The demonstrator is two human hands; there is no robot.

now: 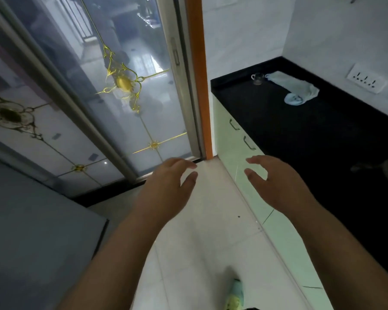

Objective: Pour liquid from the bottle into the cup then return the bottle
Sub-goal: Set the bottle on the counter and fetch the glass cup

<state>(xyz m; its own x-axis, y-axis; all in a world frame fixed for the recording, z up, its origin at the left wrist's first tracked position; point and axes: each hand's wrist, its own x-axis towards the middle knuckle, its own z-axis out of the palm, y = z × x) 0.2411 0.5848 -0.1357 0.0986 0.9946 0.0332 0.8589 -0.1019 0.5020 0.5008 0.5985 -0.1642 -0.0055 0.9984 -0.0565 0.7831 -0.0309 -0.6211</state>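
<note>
A small clear glass cup (258, 78) with a handle stands at the far corner of the black countertop (300, 135). No bottle shows in the head view. My left hand (169, 182) hovers over the floor in front of me, fingers relaxed and spread, holding nothing. My right hand (276, 182) hangs in front of the cabinet fronts, just left of the counter edge, fingers loosely spread and empty. Both hands are well short of the cup.
A light blue cloth (293, 89) lies beside the cup. Pale green cabinet doors (240, 153) with metal handles run under the counter. A glass sliding door (112, 90) with gold ornament fills the left. A wall socket (365, 78) sits at right. My foot in a green slipper (234, 296) is below.
</note>
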